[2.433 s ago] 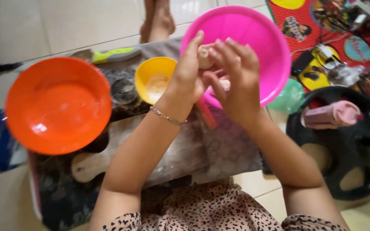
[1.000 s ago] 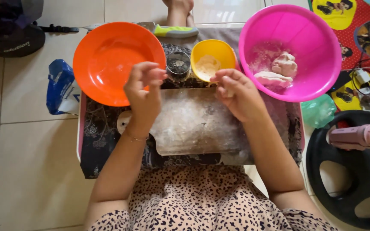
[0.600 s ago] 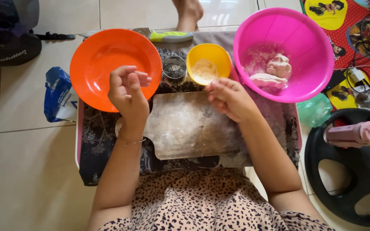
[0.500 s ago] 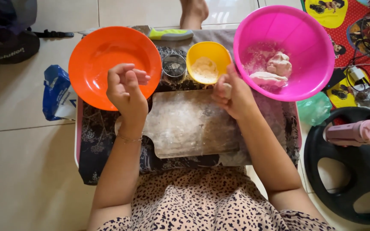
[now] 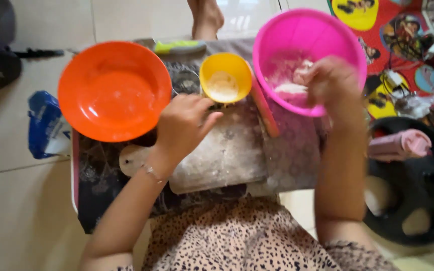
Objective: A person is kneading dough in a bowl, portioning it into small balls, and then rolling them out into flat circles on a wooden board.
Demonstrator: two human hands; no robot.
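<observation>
The right hand [image 5: 330, 83] reaches into the pink bowl [image 5: 297, 35] at the far right corner of the floured board [image 5: 227, 155], fingers curled over pale dough [image 5: 290, 85]; whether it grips is unclear. The left hand [image 5: 182, 125], loosely open and empty, rests on the board beside the small yellow bowl [image 5: 225, 78]. An orange bowl [image 5: 114, 90] sits far left.

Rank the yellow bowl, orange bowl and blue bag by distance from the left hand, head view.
From the left hand:
1. Yellow bowl, just beyond the fingertips.
2. Orange bowl, to the hand's left.
3. Blue bag, on the floor, far left.
</observation>
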